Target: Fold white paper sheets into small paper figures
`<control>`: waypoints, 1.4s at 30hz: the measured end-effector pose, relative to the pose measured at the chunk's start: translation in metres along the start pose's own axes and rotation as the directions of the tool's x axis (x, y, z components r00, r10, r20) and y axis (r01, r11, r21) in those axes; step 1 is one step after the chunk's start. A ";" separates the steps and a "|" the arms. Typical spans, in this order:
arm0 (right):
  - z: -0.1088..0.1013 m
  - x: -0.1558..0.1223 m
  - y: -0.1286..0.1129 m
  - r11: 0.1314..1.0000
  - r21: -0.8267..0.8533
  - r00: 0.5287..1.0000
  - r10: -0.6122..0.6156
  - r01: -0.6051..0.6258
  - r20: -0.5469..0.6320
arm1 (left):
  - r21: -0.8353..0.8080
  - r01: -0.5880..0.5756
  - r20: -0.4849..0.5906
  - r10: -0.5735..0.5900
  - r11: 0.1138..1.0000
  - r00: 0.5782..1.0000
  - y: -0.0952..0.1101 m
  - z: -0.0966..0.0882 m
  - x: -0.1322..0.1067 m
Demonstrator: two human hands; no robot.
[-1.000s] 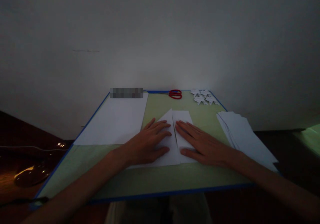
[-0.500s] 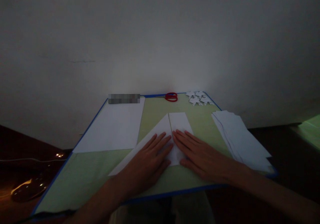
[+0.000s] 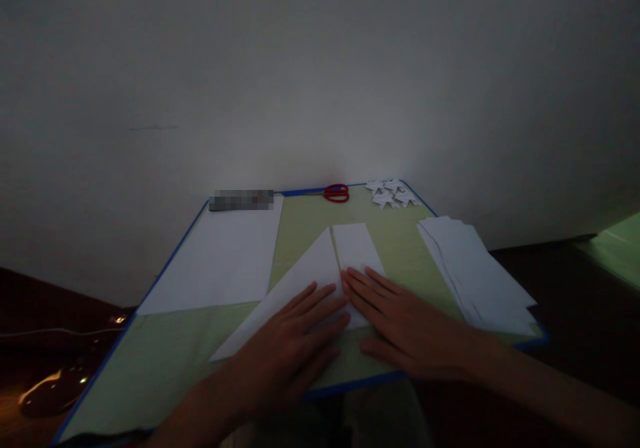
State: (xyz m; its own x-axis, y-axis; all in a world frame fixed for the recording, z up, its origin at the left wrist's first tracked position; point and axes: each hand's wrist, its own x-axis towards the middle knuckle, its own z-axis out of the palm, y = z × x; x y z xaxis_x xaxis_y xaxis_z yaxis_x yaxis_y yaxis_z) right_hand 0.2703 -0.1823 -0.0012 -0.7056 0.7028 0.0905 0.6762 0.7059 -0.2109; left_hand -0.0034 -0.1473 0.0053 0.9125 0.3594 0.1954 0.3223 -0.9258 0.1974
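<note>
Your left hand [image 3: 293, 345] and right hand [image 3: 407, 331], grips spread flat, pressed the white folded paper sheet [image 3: 320, 265]; its centre crease wanted firm, even pressure.

Both my hands flat on folded paper [image 3: 320, 271] near the table's [image 3: 165, 358] front edge: left hand [image 3: 295, 348] on the diagonal flap, right hand [image 3: 400, 321] beside it, fingertips touching. Red scissors [image 3: 336, 193] at far edge, paper stack [image 3: 475, 275] at right edge.

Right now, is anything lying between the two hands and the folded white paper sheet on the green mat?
Nothing visible. The left hand and right hand lie flat directly on the folded white paper sheet.
</note>
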 end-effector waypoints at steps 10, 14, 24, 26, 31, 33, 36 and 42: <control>-0.001 -0.002 -0.004 0.998 0.054 0.998 0.027 -0.030 0.049 | -0.025 -0.019 0.102 0.022 1.000 0.995 -0.001 -0.002 -0.002; 0.002 -0.004 -0.004 0.997 0.064 0.999 0.037 -0.038 0.029 | -0.022 -0.018 0.109 0.020 1.000 0.994 -0.002 -0.001 -0.001; 0.003 -0.010 -0.004 0.994 0.097 0.997 0.053 -0.059 0.056 | -0.104 -0.017 0.061 0.024 0.994 0.998 -0.004 0.004 -0.003; 0.002 -0.012 -0.004 0.994 0.088 0.996 0.059 -0.065 0.066 | -0.121 -0.013 0.051 0.019 0.993 0.999 -0.004 0.004 -0.003; -0.002 -0.014 -0.002 0.997 0.068 0.995 0.041 -0.047 0.087 | -0.114 -0.015 0.046 0.020 0.993 0.999 -0.003 0.004 -0.004; -0.003 -0.015 0.000 0.998 0.060 0.996 0.015 -0.020 0.088 | -0.119 -0.010 0.033 0.013 0.993 0.999 -0.002 0.005 -0.004; -0.003 -0.018 0.004 0.999 0.040 0.998 -0.015 0.013 0.059 | -0.132 -0.008 0.014 0.010 0.991 1.000 0.000 0.004 -0.004; 0.002 -0.031 0.000 0.996 -0.058 0.992 0.060 -0.067 -0.112 | -0.088 -0.005 0.008 0.006 0.996 1.000 0.004 0.000 -0.007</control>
State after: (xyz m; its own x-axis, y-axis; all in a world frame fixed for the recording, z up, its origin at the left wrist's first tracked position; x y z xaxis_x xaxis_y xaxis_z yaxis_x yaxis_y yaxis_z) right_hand 0.2915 -0.2046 -0.0061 -0.6355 0.7493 0.1863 0.7329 0.6613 -0.1601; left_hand -0.0081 -0.1534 0.0043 0.9166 0.3526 0.1886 0.2939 -0.9138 0.2803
